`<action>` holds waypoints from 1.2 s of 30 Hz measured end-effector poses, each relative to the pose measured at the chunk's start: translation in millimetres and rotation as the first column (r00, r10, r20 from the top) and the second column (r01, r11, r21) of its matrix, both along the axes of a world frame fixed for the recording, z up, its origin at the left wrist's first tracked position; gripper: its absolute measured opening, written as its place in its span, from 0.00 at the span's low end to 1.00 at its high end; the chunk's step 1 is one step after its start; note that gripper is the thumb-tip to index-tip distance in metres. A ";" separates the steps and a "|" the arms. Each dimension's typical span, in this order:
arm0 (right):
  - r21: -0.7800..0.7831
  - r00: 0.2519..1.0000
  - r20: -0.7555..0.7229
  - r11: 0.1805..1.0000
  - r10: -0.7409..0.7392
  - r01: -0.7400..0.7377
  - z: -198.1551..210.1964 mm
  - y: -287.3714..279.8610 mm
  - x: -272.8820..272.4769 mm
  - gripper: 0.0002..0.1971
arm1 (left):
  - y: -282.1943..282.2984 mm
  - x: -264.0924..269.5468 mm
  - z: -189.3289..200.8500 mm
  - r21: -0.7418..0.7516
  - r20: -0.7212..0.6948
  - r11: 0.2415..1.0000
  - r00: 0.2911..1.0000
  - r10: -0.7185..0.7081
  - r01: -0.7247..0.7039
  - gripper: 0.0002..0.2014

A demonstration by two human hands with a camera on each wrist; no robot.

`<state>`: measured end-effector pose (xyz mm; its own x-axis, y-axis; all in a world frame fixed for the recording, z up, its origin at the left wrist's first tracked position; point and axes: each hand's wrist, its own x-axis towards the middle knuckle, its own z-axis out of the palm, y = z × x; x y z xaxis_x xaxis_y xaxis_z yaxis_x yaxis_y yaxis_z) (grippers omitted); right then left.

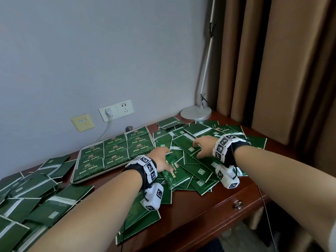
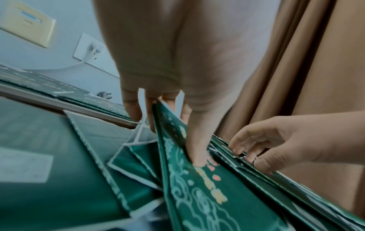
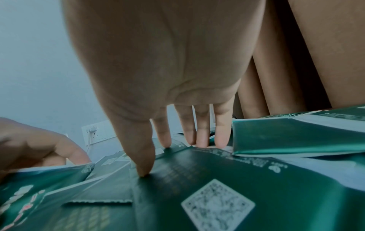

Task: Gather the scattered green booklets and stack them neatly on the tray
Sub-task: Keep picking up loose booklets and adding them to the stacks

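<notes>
Several green booklets lie flat in rows on a pale tray at the left centre of the desk. A loose heap of booklets covers the desk right of the tray. My left hand pinches a booklet with a patterned cover, thumb on its face and fingers behind its far edge, which is tilted up. My right hand rests on a booklet with a QR code, with straight fingers at the far edge and the thumb tip on its face.
Another spread of booklets covers the left end of the desk. A lamp base stands in the back corner by brown curtains. A wall socket with a plug is behind the tray. The drawer handle marks the front edge.
</notes>
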<state>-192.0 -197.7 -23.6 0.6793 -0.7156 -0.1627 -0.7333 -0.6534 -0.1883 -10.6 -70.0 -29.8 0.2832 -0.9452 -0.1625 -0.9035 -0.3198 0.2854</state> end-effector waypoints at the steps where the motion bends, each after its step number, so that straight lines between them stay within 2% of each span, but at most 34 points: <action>1: 0.004 1.000 -0.006 1.000 0.002 -0.002 -0.1 0.4 0.0 0.29 | -0.5 0.3 0.1 -0.017 -0.011 1.000 1.000 0.016 -0.016 0.40; 7: 0.007 1.000 -0.022 1.000 0.002 -0.002 0.1 1.7 0.9 0.29 | -1.3 4.6 4.2 -0.054 -0.002 0.996 0.997 0.077 -0.077 0.29; 20: 0.006 0.999 -0.034 1.000 -0.009 0.009 2.0 2.7 7.0 0.30 | 4.7 24.9 6.8 -0.100 -0.051 0.982 0.987 0.154 -0.159 0.23; 27: 0.056 0.995 -0.099 0.998 -0.027 0.032 4.5 2.9 10.8 0.43 | 6.5 31.6 7.4 -0.074 -0.039 0.983 0.986 0.163 -0.165 0.28; 36: -0.015 0.998 -0.019 0.998 -0.060 0.059 5.0 7.4 16.1 0.22 | 9.9 36.9 7.0 -0.056 -0.044 0.980 0.981 0.187 -0.189 0.30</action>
<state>-175.9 -190.4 -18.5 0.6322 -0.7570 -0.1649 -0.7744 -0.6110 -0.1642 26.3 -60.1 -22.8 0.4512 -0.8841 -0.1213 -0.8168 -0.4639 0.3430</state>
